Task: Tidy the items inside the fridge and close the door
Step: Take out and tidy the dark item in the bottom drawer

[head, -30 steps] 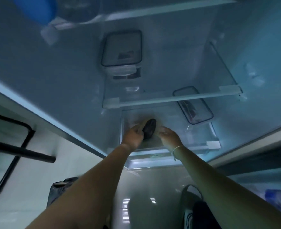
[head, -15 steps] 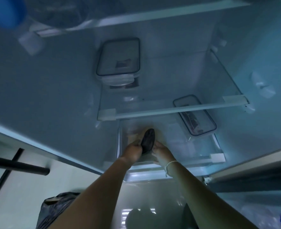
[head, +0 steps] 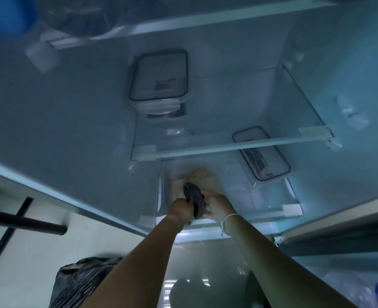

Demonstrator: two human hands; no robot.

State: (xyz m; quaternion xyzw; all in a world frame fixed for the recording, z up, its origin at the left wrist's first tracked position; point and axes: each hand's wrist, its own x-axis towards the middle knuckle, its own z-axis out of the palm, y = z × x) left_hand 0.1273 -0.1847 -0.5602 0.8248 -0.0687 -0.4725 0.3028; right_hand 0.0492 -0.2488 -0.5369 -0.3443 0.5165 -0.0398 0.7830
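I look down into the open fridge. Both hands reach to the bottom drawer (head: pixel 259 196). My left hand (head: pixel 181 211) and my right hand (head: pixel 217 205) grip a dark, wrinkled lump (head: pixel 193 197) between them, above pale wrapped items (head: pixel 202 177) in the drawer's left part. A clear lidded container (head: pixel 160 80) sits at the back of the glass shelf (head: pixel 228 145). A second, narrower lidded container (head: pixel 261 153) lies lower right, under that shelf. What the dark lump is cannot be made out.
An upper shelf edge (head: pixel 194 22) runs across the top, with a blue object (head: pixel 8 14) and a bag on it at top left. A black plastic bag (head: pixel 83 283) sits on the floor at lower left. A black bar (head: pixel 23 221) crosses the left. The door side shows lower right.
Both hands have drawn back toward the drawer's front edge with the dark lump, which now sits lower and closer to me. My view has tilted slightly.
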